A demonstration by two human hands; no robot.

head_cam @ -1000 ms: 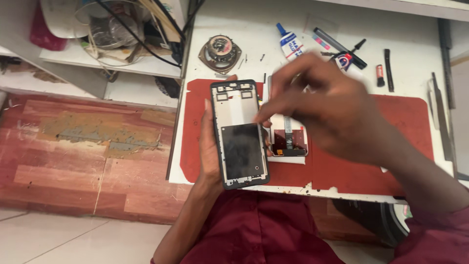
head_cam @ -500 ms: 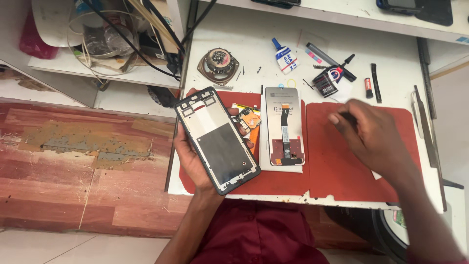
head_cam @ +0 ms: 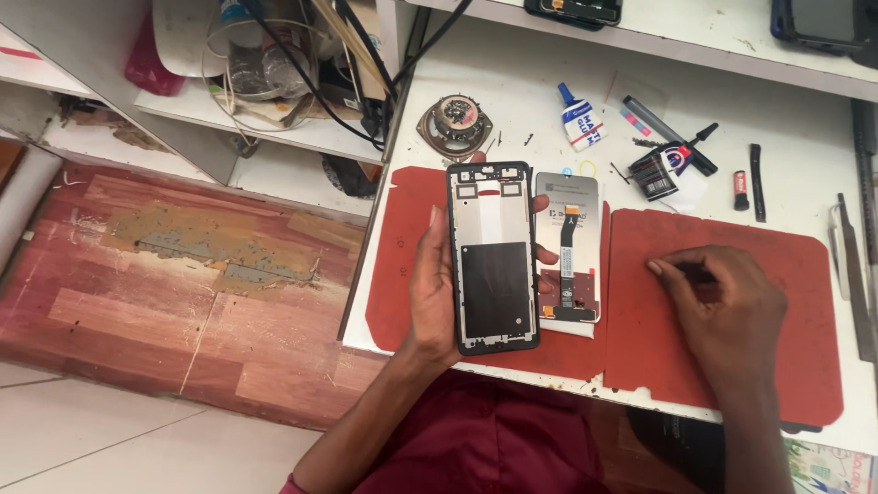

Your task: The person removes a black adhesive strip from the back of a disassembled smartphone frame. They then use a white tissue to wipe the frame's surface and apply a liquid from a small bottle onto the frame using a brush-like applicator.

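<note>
While left hand [head_cam: 430,293] grips phone frame [head_cam: 491,259] upright | right hand [head_cam: 727,306] pinches on mat [head_cam: 805,274]

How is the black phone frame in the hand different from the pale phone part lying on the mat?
The frame is black-edged and held up in the left hand; the pale part lies flat on the red mat. The frame shows a dark panel; the pale part carries an orange ribbon cable. Both are phone-sized rectangles.

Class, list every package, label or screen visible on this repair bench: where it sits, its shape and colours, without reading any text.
Glue tube: top of bench, small, white with blue cap and label.
Black packet: right of the tube, small, black with a white and red label.
Display panel: lying back-up on the red mat, pale rectangle with a black ribbon.
Dark screens: upper shelf, cut off.
</note>
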